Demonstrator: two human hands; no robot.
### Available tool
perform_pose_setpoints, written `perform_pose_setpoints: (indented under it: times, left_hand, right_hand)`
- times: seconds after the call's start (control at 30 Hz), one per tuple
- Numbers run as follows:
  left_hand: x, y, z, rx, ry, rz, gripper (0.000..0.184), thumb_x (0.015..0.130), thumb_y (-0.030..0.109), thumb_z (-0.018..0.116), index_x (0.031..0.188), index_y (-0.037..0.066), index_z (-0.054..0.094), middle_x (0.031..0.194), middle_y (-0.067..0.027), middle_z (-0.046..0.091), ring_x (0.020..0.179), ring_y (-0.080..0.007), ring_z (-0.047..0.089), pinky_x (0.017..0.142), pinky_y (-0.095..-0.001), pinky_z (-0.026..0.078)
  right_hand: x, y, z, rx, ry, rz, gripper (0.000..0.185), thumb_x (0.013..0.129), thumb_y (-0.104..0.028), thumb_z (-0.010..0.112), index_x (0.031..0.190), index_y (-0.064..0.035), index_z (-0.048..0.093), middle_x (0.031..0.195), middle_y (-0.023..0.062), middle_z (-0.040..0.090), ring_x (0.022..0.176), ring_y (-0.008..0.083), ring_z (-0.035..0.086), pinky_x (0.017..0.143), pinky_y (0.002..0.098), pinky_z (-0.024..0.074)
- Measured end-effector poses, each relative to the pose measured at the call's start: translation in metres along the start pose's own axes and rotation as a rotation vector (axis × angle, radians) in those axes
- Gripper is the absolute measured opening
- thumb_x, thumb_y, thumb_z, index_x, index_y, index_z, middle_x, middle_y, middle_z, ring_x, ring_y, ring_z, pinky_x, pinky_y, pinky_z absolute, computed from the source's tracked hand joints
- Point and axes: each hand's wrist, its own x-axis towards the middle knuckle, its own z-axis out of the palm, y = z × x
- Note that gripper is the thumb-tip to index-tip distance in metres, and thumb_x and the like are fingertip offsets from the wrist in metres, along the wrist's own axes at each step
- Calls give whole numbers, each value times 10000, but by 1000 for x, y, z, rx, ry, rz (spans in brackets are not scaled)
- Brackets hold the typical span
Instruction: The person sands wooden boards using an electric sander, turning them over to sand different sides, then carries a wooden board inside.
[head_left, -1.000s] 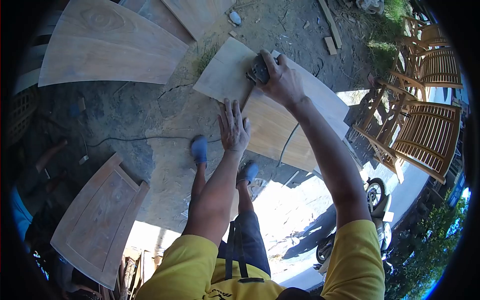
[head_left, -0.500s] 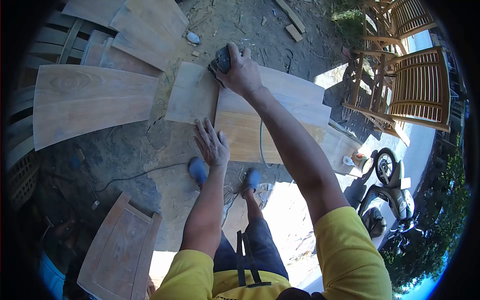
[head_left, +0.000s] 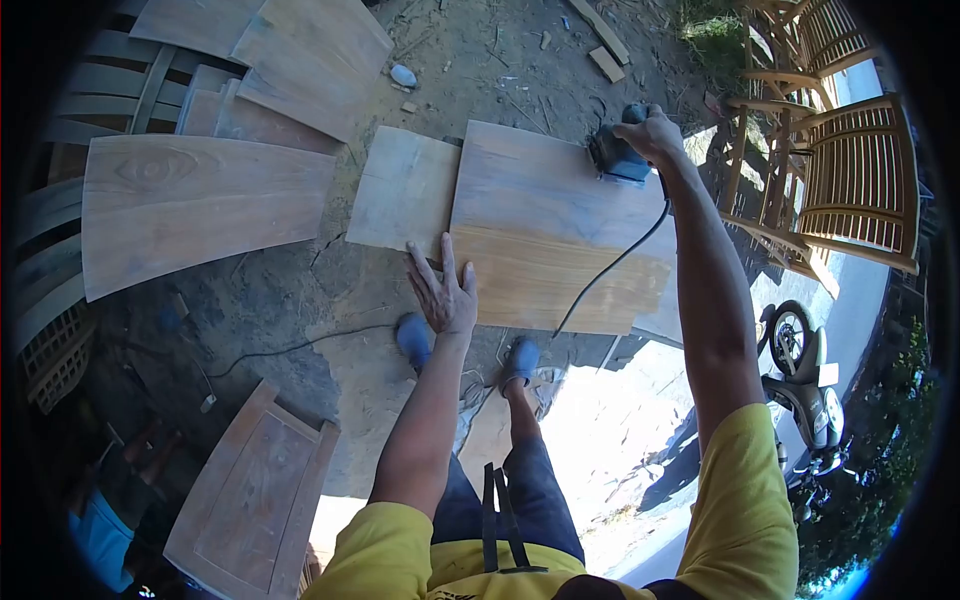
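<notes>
1. The pale board (head_left: 400, 190) lies flat on the left of the work, greyish-white with a faint grain, its right side beside the larger wooden panel.
2. The left hand (head_left: 445, 297) is at the lower corner where board and panel meet, fingers spread and grasping nothing; how firmly the fingertips press cannot be told.
3. The wooden panel (head_left: 540, 195) lies flat in front of the person. Its upper part is a dull pinkish grey with a bluish cast; its lower band is a warmer yellow-tan with clear grain.
4. A dark cable (head_left: 612, 278) curves from the tool across the panel to its lower edge.
5. The sander (head_left: 622, 162), dark and boxy, sits on the panel near its upper right edge.
6. The right hand (head_left: 650, 135) is wrapped over the sander's top, gripping it.
7. Around the work, at far left, a lattice crate (head_left: 55, 355) stands in shade.
8. Next come a curved board (head_left: 205, 210) and, below it, a framed panel (head_left: 255, 500).
9. The ground (head_left: 265, 290) is bare, dusty and cracked, shaded here and brightly sunlit towards the lower right.
10. On the right are a parked motorcycle (head_left: 812, 400), slatted wooden chairs (head_left: 860, 180) above it, and green foliage (head_left: 885, 490) below.
</notes>
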Motion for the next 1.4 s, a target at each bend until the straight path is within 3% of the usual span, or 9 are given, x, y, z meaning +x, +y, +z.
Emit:
perform_pose_setpoints:
  times: [0.2,0.37,0.8,0.97,1.07,1.1,1.17,1.27,1.4]
  left_hand:
    - [0,-1,-2,-12,-7,11,725,1057,429,626,1702,298,321,1760,-271,115,1589,-525,225,1239,-659,322]
    - [-1,-3,6,14,-9,44,718,1062,414,622,1701,277,326,1759,-281,113,1575,-546,238,1240,-661,316]
    - [-1,-3,5,45,33,69,703,1073,391,604,1700,239,324,1745,-302,114,1578,-532,237,1247,-649,306]
    - [-2,1,5,82,32,75,662,1102,371,547,1703,220,313,1749,-306,109,1567,-515,268,1248,-596,318]
    - [-1,0,9,126,49,86,656,1110,371,524,1708,219,300,1745,-314,121,1558,-514,292,1239,-593,325]
    - [-2,3,7,119,51,83,648,1120,360,491,1717,229,277,1744,-310,136,1546,-514,317,1250,-621,302]
    - [-2,5,5,202,38,138,638,1125,349,472,1719,236,268,1752,-293,131,1543,-525,316,1257,-639,282]
    - [-1,3,7,303,10,199,615,1139,320,423,1725,259,248,1783,-218,118,1548,-559,288,1269,-684,228]
    - [-4,3,10,311,-36,146,616,1130,311,444,1720,281,272,1794,-162,153,1565,-578,234,1269,-686,224]
  right_hand:
    - [-47,-149,53,30,2,-359,855,780,-497,823,1442,-37,540,1261,233,736,1193,386,714,1036,474,569]
    - [-77,-193,63,42,-64,-530,772,795,-460,839,1399,-67,563,1268,223,718,1212,398,699,1037,489,581]
    - [-1,105,20,68,262,-210,834,785,-500,835,1411,-57,507,1102,299,731,1041,456,738,911,526,599]
    - [-59,124,51,222,513,-46,839,812,-417,835,1467,-72,440,1187,338,638,999,517,718,873,558,609]
    - [-76,105,98,360,640,-353,893,782,-360,884,1499,-89,426,1179,314,597,939,522,701,816,579,607]
    - [-99,81,94,399,481,-241,944,757,-315,902,1532,-107,405,1176,308,591,920,528,703,810,587,602]
    - [-121,66,104,344,350,-299,997,742,-271,905,1572,-130,373,1221,291,562,907,530,707,803,592,602]
    - [-132,79,104,331,275,-272,988,750,-269,898,1575,-141,370,1241,288,551,911,528,709,802,590,604]
    - [-120,148,97,366,510,-134,919,792,-305,873,1552,-140,383,1191,290,572,909,525,711,777,585,605]
